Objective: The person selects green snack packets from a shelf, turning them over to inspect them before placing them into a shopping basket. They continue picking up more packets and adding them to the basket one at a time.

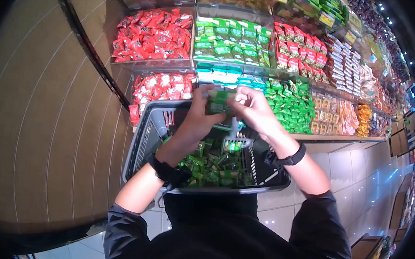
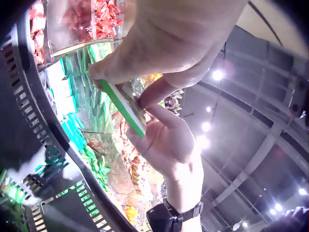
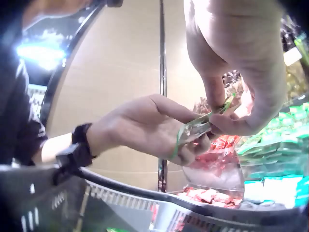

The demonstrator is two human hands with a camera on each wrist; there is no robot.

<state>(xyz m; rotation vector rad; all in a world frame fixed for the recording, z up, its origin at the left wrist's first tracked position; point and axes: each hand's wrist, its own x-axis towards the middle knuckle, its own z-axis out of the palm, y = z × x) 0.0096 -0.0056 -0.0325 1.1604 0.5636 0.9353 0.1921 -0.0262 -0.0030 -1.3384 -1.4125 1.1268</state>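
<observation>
A small green snack packet (image 1: 218,103) is held up over the shopping basket, between both hands. My left hand (image 1: 193,121) grips it from the left, thumb on one face and fingers behind. From the other side, my right hand (image 1: 256,111) pinches the packet's upper edge with thumb and forefinger. Edge-on in the left wrist view, the packet (image 2: 123,107) shows a bright green border. The right wrist view shows a clear, shiny part of the packet (image 3: 193,129) between the hands. Below them, green packets (image 1: 216,167) lie in the dark grey basket (image 1: 137,141).
Beyond the basket rise shelf bins of red packets (image 1: 154,35), green packets (image 1: 231,39) and turquoise packets (image 1: 221,76). Small green packets (image 1: 290,104) fill a lower bin. A brown panelled wall (image 1: 47,117) stands at left; tiled floor (image 1: 345,174) stretches right.
</observation>
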